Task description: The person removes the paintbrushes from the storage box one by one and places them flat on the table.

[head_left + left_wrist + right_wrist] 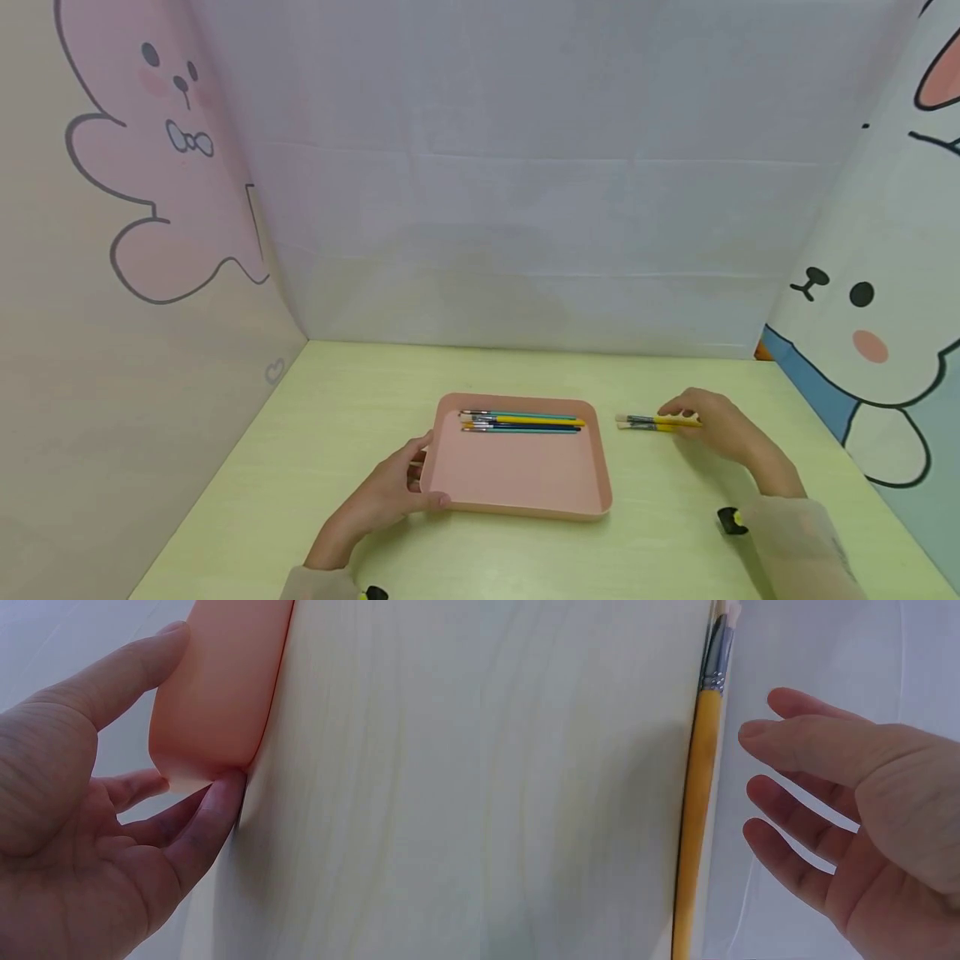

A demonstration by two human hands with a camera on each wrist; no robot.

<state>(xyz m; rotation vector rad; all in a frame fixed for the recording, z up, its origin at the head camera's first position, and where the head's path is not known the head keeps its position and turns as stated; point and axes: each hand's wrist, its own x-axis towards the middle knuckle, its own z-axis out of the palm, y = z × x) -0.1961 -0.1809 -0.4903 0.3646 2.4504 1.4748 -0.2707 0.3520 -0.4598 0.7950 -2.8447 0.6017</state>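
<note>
A shallow pink tray [517,475] sits on the table, and several thin paintbrushes [521,422] lie side by side along its far part, with teal, yellow and dark handles. My left hand [393,483] holds the tray's near left corner. In the left wrist view, the thumb [142,664] rests on one side of the pink wall [217,690] and the fingers touch around the corner. To the tray's right, yellow-handled paintbrushes [645,423] lie on the table. Just above them is my right hand [712,421]. In the right wrist view its loosely bent fingers stand apart from a yellow-handled paintbrush [697,780].
The pale yellow table [360,400] meets a white cloth backdrop [525,208] at its far edge. Side cloths with a pink cartoon figure [165,167] and a white one [862,350] stand left and right. Black wrist gear [729,521] shows by the right sleeve.
</note>
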